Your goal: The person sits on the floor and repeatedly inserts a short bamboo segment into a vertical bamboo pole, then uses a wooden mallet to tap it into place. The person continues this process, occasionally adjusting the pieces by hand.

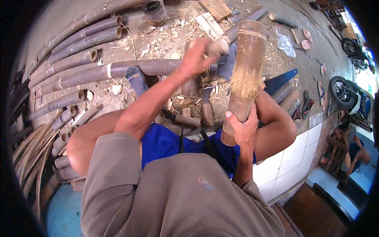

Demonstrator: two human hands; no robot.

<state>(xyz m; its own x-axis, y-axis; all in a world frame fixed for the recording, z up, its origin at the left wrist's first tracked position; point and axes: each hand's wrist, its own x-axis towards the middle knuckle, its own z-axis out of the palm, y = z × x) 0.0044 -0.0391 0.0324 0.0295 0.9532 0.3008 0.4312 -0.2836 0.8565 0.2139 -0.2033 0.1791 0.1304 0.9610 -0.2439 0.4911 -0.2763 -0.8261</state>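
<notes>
1 bamboo tube (248, 59): lower end over blue shorts (160, 144), btwn knees; stands tilted, rough fibrous band approx. mid-length.
R hand (243, 128): grips tube nr lower end; thumb laid on it, other fingers mostly hidden, can't tell spacing.
L hand (195, 59): fingers curled round short pale cyl. piece (218, 46), blurred; nr tube's upper part, contact w/ tube unclear.
Blade (281, 81): flat, blue, rt of tube.
Poles (81, 79): several, lying at lt.
Chips (117, 89): pale, scattered nr poles.
Container (154, 16): dark, round, far side.
</notes>
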